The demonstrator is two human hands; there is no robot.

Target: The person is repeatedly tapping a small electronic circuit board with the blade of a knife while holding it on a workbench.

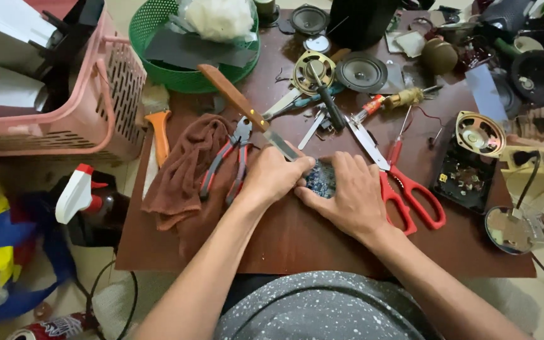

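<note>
My left hand (275, 176) is closed around a wooden-handled chisel (234, 97); its handle points up-left and its metal blade passes under my fingers. The blade end meets a small blue circuit board (321, 179) on the brown table (310, 242). My right hand (347, 192) lies flat, pressing on the board's right side, fingers spread and covering much of it. Red-handled pliers (228, 165) lie just left of my left hand. Red scissors (404, 189) lie right beside my right hand.
A brown cloth (181, 173) lies left of the pliers. Behind are a green basket (181, 60), a pink crate (64, 101), several loose speakers (361, 72), screwdrivers (325, 94) and a black box (467, 179). A round mirror (512, 230) sits at the right edge. A spray bottle (86, 201) stands on the floor.
</note>
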